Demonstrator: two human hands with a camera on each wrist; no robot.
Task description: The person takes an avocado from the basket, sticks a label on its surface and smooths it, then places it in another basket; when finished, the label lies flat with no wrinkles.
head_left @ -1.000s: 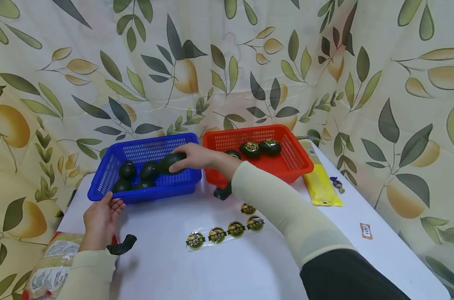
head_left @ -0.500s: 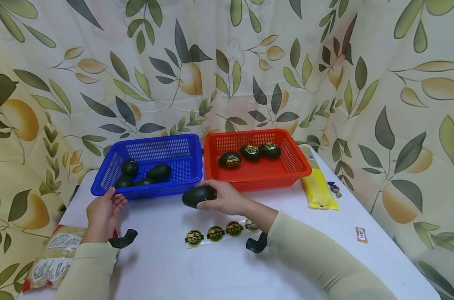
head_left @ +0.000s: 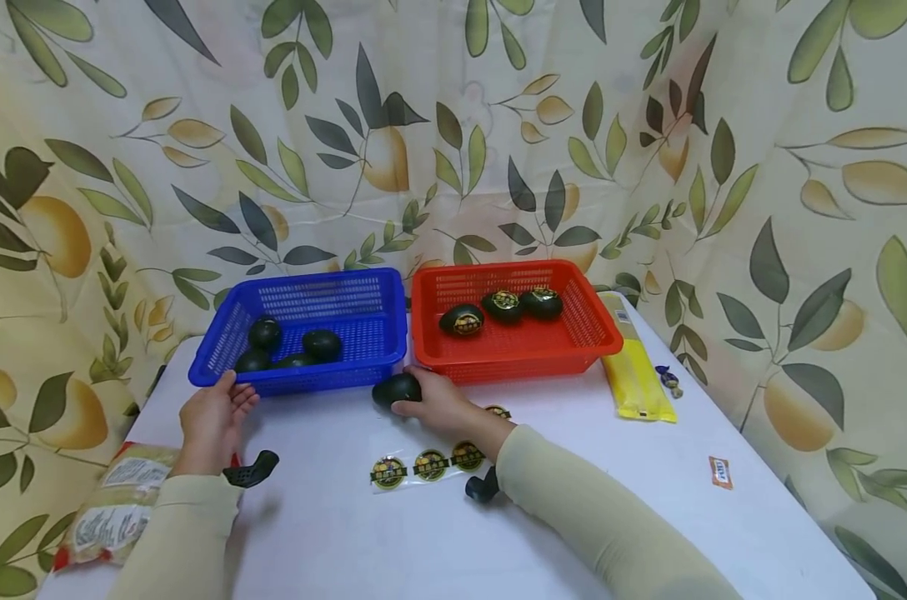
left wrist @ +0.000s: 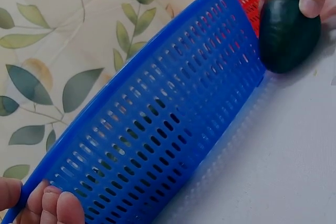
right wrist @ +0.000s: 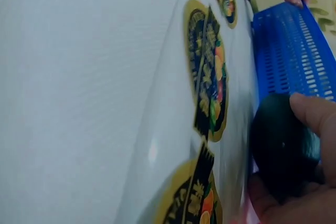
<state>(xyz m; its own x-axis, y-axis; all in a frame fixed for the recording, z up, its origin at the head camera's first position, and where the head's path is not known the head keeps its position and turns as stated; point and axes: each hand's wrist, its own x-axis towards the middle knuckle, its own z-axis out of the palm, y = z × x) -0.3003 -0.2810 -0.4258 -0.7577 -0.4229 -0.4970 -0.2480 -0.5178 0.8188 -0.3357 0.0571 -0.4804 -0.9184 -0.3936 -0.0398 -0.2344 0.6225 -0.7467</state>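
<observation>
Avo (head_left: pixel 396 391) is in R hand (head_left: pixel 446 404), thumb + fingers gripping it, just in front of blue bskt (head_left: pixel 348 379) near its R corner; can't tell if avo touches tbl (head_left: pixel 333 542). No sticker on the side facing head cam. L hand (head_left: pixel 213 417) pinches blue bskt's front rim near L corner, thumb over rim, fingertips on outer wall. 4 loose avos (head_left: pixel 322 345) inside, grouped toward L/front. Sticker strip (head_left: pixel 430 466), clear w/ blk/gold rounds, lies flat on tbl below R hand, partly hidden by R wrist. Red bskt (head_left: pixel 513 362) right beside blue one, holds 3 stickered avos (head_left: pixel 502 307) in its back L half. Yellow pkt (head_left: pixel 637 375) R of red bskt, wrapped candy (head_left: pixel 668 381) next to it, small orange sachet (head_left: pixel 720 472) nearer the person, bag (head_left: pixel 123 500) by L forearm, leaf-print cloth (head_left: pixel 453 125) behind
</observation>
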